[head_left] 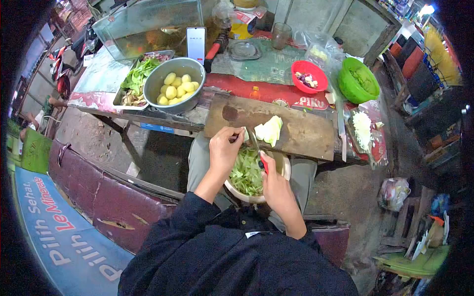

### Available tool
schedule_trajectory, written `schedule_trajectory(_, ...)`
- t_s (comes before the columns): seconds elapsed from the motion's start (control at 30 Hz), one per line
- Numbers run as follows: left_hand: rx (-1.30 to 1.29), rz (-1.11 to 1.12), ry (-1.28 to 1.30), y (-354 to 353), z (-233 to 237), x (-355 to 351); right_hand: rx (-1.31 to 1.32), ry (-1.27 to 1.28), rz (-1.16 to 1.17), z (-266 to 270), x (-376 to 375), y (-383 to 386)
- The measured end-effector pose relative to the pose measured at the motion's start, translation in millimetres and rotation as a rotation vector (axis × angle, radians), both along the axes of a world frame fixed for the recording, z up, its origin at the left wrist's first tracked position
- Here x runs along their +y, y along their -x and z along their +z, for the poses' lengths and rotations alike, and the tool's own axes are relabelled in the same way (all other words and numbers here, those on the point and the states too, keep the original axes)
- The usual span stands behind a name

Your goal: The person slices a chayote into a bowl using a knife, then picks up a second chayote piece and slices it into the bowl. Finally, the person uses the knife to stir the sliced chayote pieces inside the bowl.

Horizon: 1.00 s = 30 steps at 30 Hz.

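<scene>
My right hand (277, 190) is closed round the red and black handle of a knife (253, 140), its blade pointing up toward the board's front edge. Left of the blade, my left hand (226, 148) pinches a small pale piece of vegetable (245, 134). Both hands are above a bowl (254, 199) of cut light green pieces (247, 172) on my lap. Pale green-white vegetable pieces (269, 131) lie on the wooden board (306, 130), just right of the knife tip.
Potatoes fill part of a metal pot (199, 74) at left, beside a tray of greens (133, 81). A phone (196, 43) stands behind. At right are a red bowl (309, 66), a green bowl (353, 64), another knife (342, 123) and shredded white food (362, 129).
</scene>
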State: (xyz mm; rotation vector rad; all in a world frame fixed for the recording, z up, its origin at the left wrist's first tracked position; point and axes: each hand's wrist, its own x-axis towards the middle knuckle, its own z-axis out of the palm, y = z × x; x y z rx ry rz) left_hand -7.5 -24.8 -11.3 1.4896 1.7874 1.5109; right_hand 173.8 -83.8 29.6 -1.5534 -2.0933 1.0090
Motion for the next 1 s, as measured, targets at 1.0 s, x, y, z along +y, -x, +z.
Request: schedule_trajectory(1.0, -0.077, -0.018, 0.074, 9.1, 2.4, 0.0, 0.001, 0.077, 0.032, -2.0, 1.5, 3.5)
